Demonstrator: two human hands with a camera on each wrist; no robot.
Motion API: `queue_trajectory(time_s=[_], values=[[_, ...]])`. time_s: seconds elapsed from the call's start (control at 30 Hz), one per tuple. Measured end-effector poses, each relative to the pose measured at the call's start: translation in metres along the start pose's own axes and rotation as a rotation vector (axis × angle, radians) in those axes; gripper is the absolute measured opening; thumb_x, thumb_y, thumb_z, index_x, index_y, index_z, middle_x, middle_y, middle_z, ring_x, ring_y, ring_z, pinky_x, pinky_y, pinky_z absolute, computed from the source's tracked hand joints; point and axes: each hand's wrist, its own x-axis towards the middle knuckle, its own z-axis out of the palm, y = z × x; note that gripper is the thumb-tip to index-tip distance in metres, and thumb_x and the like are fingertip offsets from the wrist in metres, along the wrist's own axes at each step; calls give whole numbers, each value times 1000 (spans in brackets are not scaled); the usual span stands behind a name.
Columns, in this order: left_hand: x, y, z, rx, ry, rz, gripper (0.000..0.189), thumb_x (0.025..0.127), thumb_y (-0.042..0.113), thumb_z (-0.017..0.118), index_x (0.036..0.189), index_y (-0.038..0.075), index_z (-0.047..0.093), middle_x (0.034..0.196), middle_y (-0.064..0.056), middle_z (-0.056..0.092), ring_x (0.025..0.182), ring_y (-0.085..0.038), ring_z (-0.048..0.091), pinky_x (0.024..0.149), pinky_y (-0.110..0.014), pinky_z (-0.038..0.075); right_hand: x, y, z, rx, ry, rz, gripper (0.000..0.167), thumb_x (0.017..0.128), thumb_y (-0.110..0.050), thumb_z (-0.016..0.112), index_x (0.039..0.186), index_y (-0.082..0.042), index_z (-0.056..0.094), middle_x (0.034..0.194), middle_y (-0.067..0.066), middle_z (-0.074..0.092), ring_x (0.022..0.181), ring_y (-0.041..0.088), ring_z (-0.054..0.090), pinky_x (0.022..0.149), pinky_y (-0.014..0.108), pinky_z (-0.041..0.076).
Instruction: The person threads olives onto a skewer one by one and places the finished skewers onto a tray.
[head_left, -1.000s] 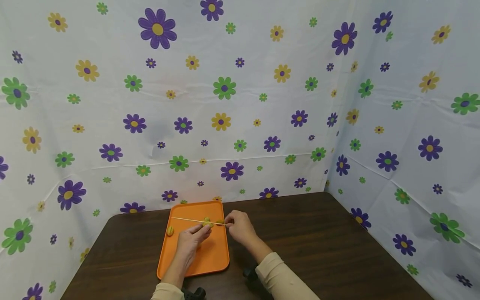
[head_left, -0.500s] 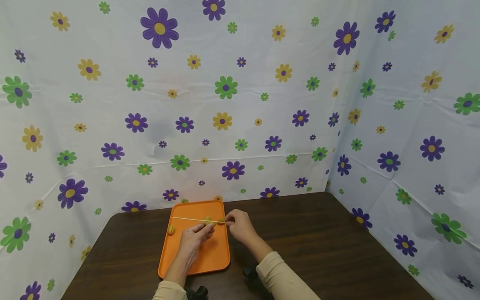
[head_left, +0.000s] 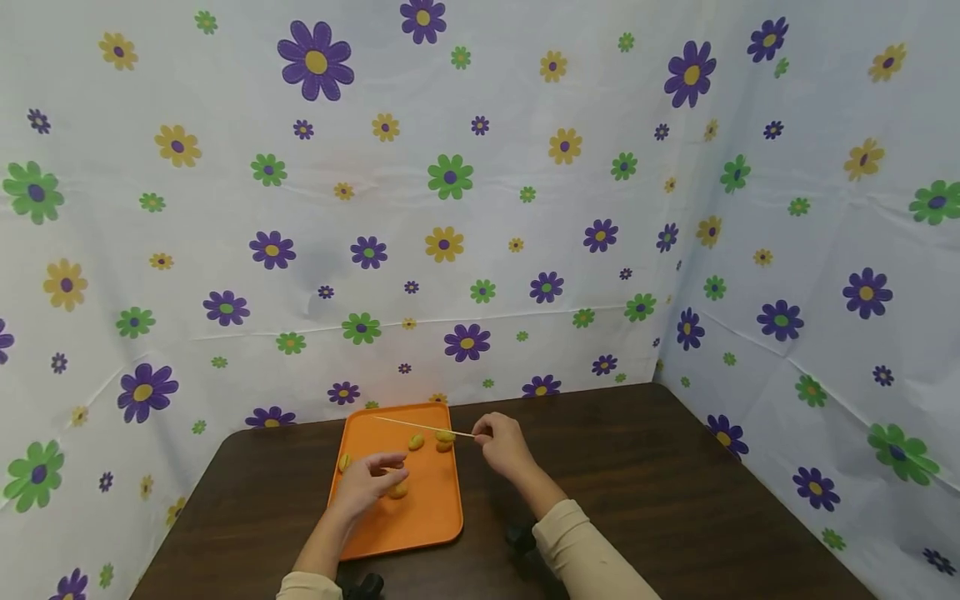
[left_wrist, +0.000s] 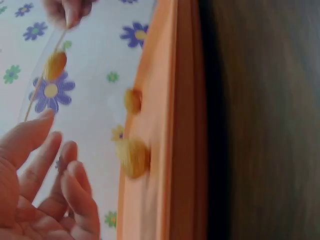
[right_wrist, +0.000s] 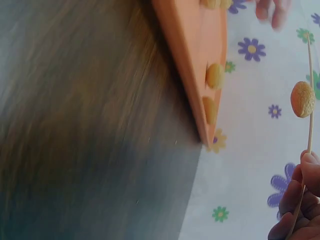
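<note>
My right hand (head_left: 504,446) pinches a thin wooden skewer (head_left: 408,425) by one end, just past the tray's right edge. Near that hand, a yellow oval piece with rough skin (right_wrist: 302,99) is threaded on the skewer. The skewer's other end points left over the orange tray (head_left: 427,525). Over the tray's left half hovers my left hand (head_left: 363,483), fingers loosely bent and holding nothing. Below its fingertips lies another yellow piece (head_left: 397,491), partly covered by the hand.
More yellow oval pieces lie on the tray: one at the back middle (head_left: 416,442), one at the right side (head_left: 444,447), one by the left rim (head_left: 344,462). The tray rests on a dark wooden table (head_left: 637,483), with a flowered cloth (head_left: 480,208) hanging behind.
My left hand has come away from the skewer, moving left and down. My right hand has moved right and slightly up with the skewer and its threaded piece.
</note>
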Motion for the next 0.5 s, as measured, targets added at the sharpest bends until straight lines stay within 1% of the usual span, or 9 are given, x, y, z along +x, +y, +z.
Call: queue_trajectory(time_s=[0.07,0.1,0.23,0.3,0.5], values=[[1,-3,-6,101,1,17,26,90,11,78,113,-1,75,100,-6,71,87,-20,60,69,-30,52,0,5,-3,1,3,6,13,89,8,70,88,-5,70,85,4,63,75,18,54,73,35,56],[2,-5,-7,138,-10,15,25,89,11,79,111,-1,75,97,-5,69,85,-19,59,68,-30,51,0,6,-4,7,3,10,13,89,8,70,88,-5,70,85,5,63,75,19,54,73,35,57],[5,-11,-6,266,-60,-3,23,86,12,81,106,1,75,91,-2,65,83,-18,59,68,-31,52,-2,16,-7,-2,-2,20,13,90,8,69,87,-5,69,85,5,63,75,18,54,71,34,55],[5,-13,-5,301,-83,-18,24,87,14,81,106,2,75,92,-2,66,84,-18,59,68,-32,53,-3,19,-8,-9,-5,25,13,90,8,69,87,-5,69,85,4,63,75,17,54,70,32,54],[9,-13,-3,355,-95,-9,19,89,12,79,104,1,75,94,-4,69,84,-19,60,73,-36,56,-6,24,-13,-19,-11,52,13,91,6,70,87,-6,69,86,4,63,76,18,55,69,34,55]])
